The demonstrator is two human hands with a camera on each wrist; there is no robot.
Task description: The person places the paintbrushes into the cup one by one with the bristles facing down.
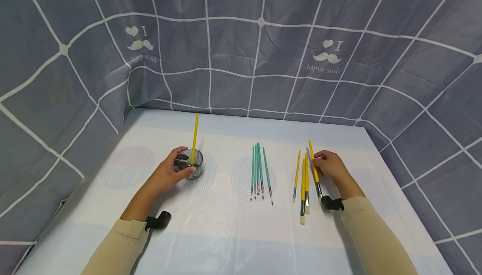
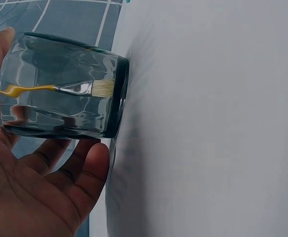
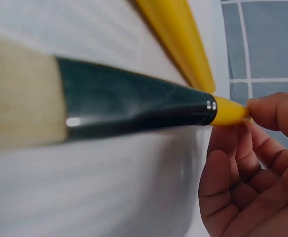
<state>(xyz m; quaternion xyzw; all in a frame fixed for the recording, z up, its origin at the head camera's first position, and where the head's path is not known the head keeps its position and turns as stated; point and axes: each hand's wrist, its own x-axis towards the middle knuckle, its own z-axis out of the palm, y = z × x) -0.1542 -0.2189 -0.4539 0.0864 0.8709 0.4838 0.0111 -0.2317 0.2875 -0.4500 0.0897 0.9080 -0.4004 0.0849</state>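
My left hand (image 1: 171, 173) grips a clear glass cup (image 1: 195, 172) at the left of the table, fingers around its far side and thumb at the near side. Inside the cup stands a yellow-handled paintbrush (image 2: 75, 89), its pale bristles down at the base. At the right, my right hand (image 1: 331, 168) pinches another yellow paintbrush (image 1: 314, 167) by its handle between thumb and fingers. This brush has a dark ferrule (image 3: 134, 101) and wide pale bristles (image 3: 23, 96), which fill the near part of the right wrist view. Beside it lie several more yellow paintbrushes (image 1: 303, 183).
Several teal-handled paintbrushes (image 1: 258, 166) lie in a loose group mid-table, bristles toward me. The table (image 1: 211, 229) has a pale patterned cover. A grey curtain (image 1: 233, 49) with white grid lines hangs behind it and along both sides.
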